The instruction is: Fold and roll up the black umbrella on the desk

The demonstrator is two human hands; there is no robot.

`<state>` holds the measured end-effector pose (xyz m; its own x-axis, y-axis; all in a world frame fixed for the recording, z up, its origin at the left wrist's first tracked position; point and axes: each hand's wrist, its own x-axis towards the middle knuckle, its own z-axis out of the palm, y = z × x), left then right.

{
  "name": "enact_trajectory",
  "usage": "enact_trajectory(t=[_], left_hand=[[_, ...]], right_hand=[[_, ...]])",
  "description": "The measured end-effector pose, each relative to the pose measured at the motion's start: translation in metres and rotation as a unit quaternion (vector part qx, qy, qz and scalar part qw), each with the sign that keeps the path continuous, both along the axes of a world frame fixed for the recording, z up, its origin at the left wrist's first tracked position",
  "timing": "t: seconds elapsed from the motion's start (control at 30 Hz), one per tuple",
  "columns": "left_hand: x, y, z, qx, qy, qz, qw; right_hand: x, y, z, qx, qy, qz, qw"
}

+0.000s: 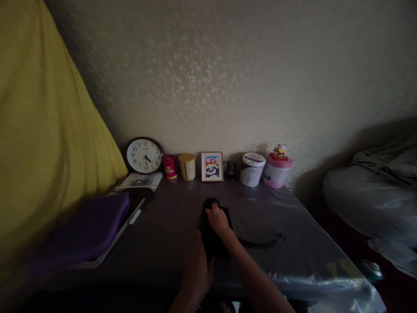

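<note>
A dark black object (211, 250) with a rounded top stands or lies near the middle of the table; the dim light hides its exact kind. My left hand (197, 267) grips its lower left side, thumb and fingers around it. Near its upper end, my right hand (217, 217) is closed on it with the fingers bent. A thin dark strap-like piece (263, 242) trails over the tabletop to the right; whether it joins the black object is hard to make out.
A plastic-covered table (163, 234) holds a purple folder (94, 221) at left. Along the wall stand a clock (144, 155), red can (170, 167), yellow can (187, 167), panda picture frame (212, 167), small black item (231, 170), white tub (252, 170) and pink tub (276, 171).
</note>
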<state>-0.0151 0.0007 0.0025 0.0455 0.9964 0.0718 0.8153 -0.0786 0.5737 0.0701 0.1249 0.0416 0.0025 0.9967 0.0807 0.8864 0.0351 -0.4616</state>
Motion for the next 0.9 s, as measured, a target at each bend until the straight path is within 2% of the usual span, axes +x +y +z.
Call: enact_trajectory(t=[0.33,0.6,0.67,0.73,0.8,0.9], left_hand=[[0.004,-0.008,0.019,0.004,-0.021,0.003,1.000],[0.004,-0.007,0.014,0.016,0.040,-0.003,0.999],[0.004,-0.007,0.011,0.001,0.053,0.000,0.999],[0.004,-0.006,0.007,-0.020,0.062,0.004,0.998],[0.004,-0.004,0.002,-0.033,0.071,0.003,0.997],[0.005,-0.002,-0.005,-0.044,0.079,0.001,0.996]], right_hand=[[0.003,-0.001,0.006,-0.010,-0.031,0.026,0.999],[0.005,0.003,0.002,-0.002,-0.004,0.036,0.999],[0.010,0.000,0.002,0.001,0.033,0.046,0.998],[0.016,-0.005,-0.001,0.032,0.093,0.046,0.994],[0.022,-0.012,-0.009,0.104,0.136,0.033,0.985],[0.026,-0.017,-0.025,0.205,0.136,0.019,0.969]])
